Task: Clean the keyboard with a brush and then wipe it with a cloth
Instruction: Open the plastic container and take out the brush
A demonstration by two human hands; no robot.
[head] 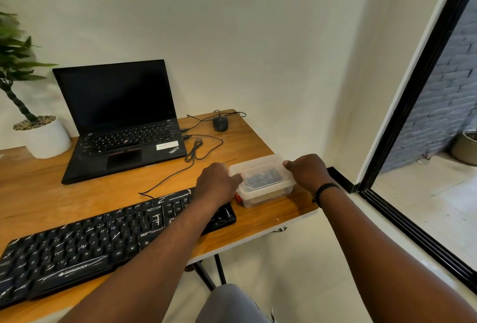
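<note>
A black keyboard (85, 242) smeared with white streaks lies along the front of the wooden desk (46, 193). To its right, near the desk's right edge, stands a clear plastic box (263, 183) with a lid; dark and red items show dimly inside. My left hand (216, 183) grips the box's left side, its forearm crossing over the keyboard's right end. My right hand (307, 170) grips the box's right side. No brush or cloth can be made out.
An open black laptop (121, 121) sits behind the keyboard, with a wired mouse (220, 123) and looped cables (198, 149) to its right. A potted plant (44, 137) stands at the far left. A wall is behind, a glass door frame (413, 85) on the right.
</note>
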